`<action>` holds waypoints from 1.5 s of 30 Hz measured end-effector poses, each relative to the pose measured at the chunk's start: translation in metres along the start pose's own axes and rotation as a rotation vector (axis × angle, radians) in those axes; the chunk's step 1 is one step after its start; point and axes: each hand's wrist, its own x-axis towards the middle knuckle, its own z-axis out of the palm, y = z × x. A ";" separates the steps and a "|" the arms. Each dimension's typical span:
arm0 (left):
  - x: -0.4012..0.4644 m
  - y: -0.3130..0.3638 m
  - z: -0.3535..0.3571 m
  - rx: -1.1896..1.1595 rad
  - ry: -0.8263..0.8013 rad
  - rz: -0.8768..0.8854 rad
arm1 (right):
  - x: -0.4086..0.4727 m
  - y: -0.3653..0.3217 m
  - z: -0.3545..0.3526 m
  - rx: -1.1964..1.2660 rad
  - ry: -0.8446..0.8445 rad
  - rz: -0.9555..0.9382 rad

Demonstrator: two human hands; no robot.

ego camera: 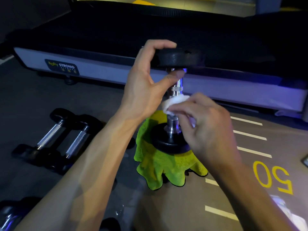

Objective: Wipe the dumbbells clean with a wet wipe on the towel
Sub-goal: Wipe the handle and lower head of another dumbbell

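We have one dumbbell (pixel 176 104) standing upright on the single green towel (pixel 164 165): our left hand (pixel 146 80) grips its top plate, fingers curled over the rim and thumb on the chrome handle just below, while our right hand (pixel 202 124) pinches one white wet wipe (pixel 173 103) against the handle mid-height. Left of the towel, two more dumbbells (pixel 56 140) lie side by side on the floor, and parts of at least one other (pixel 10 215) show lower left. Behind the towel sits one treadmill deck (pixel 103 70).
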 end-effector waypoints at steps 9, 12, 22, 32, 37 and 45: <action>0.006 0.000 0.000 0.015 -0.034 -0.006 | 0.000 0.012 -0.001 -0.003 -0.069 -0.055; 0.006 0.001 -0.001 0.011 -0.055 -0.017 | 0.021 0.007 -0.003 0.035 0.102 -0.032; 0.007 0.017 -0.012 0.011 -0.202 -0.063 | 0.000 0.005 0.008 0.083 0.107 -0.012; 0.011 0.018 -0.009 -0.035 -0.164 -0.125 | 0.003 0.013 0.013 0.052 0.069 -0.077; 0.012 0.018 -0.009 -0.030 -0.174 -0.122 | 0.008 0.013 0.016 0.051 0.160 -0.062; 0.013 0.020 -0.010 -0.040 -0.148 -0.116 | 0.017 -0.003 0.031 -0.226 0.131 -0.079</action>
